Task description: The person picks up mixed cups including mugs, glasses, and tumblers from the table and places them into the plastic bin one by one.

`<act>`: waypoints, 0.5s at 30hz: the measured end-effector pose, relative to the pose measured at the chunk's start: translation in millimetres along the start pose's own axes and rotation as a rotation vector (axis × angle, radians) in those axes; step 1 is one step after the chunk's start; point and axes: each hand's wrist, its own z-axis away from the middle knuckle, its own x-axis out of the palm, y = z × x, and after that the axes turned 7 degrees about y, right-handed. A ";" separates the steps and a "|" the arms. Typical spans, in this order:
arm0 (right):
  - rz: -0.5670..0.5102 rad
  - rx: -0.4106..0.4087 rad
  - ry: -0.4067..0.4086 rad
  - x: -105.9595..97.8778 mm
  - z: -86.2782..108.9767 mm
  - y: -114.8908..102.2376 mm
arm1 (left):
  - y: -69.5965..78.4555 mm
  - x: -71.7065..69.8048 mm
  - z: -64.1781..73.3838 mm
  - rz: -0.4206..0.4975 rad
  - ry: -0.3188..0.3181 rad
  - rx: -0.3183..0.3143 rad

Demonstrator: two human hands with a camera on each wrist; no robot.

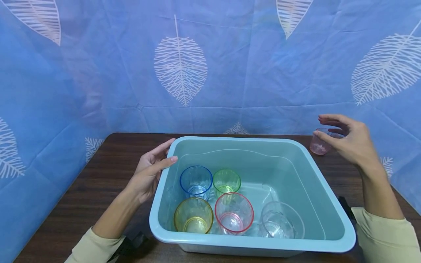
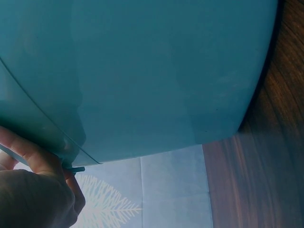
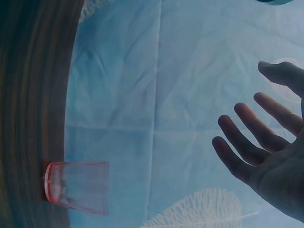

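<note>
My left hand grips the left rim of a light blue-green plastic basin, thumb over the edge and fingers outside. The left wrist view shows that hand against the basin's outer wall. My right hand is in the air near a small clear pinkish cup at the table's back right. In the right wrist view the hand's fingers are spread, apart from the upright cup. Inside the basin stand a blue-rimmed cup, a green one, a yellow one, a red-rimmed one and a clear one.
The basin takes up the middle and front of a dark wooden table. Behind the table's back edge hangs a blue cloth with white leaf prints. Inside the basin, the cups stand towards the left and front.
</note>
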 end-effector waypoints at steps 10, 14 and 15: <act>0.076 -0.017 0.074 3.2 -2.4 16.9 | -0.3 -0.4 0.4 0.008 -0.014 0.007; 0.106 -0.031 0.082 3.5 -3.3 22.2 | -0.6 -0.4 0.4 0.006 -0.007 0.005; 0.121 -0.025 0.083 3.8 -3.5 23.3 | -0.6 -0.3 0.4 0.005 -0.005 0.005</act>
